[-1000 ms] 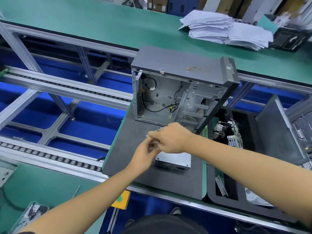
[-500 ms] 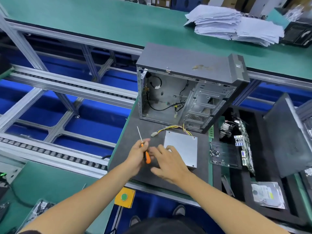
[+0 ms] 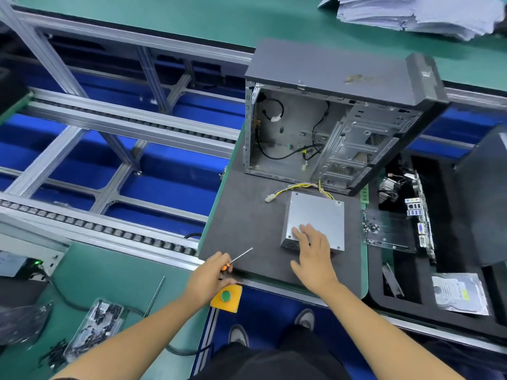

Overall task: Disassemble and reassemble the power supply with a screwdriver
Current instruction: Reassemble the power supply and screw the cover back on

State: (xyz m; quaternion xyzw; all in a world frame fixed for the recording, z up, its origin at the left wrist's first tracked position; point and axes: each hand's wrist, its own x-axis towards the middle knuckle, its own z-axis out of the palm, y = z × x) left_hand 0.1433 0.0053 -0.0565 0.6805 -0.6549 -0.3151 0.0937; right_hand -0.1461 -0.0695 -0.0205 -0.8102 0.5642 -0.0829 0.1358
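A silver power supply (image 3: 319,215) lies flat on the dark grey mat (image 3: 247,215), its yellow and black cable bundle (image 3: 299,187) trailing toward the open computer case (image 3: 329,119) behind it. My right hand (image 3: 312,253) rests with straight fingers on the supply's near left corner. My left hand (image 3: 211,275) grips an orange-handled screwdriver (image 3: 238,256) at the mat's near left edge, its thin shaft pointing up and to the right.
A yellow box with a green button (image 3: 226,297) hangs under the table edge. A black foam tray (image 3: 411,242) at the right holds circuit boards and a hard drive (image 3: 458,293). Bags of screws (image 3: 93,327) lie at lower left. A roller conveyor frame (image 3: 109,160) runs along the left.
My left hand has drawn back with the screwdriver to the mat's near left edge. My right hand has moved onto the power supply's corner. The camera tilted downward.
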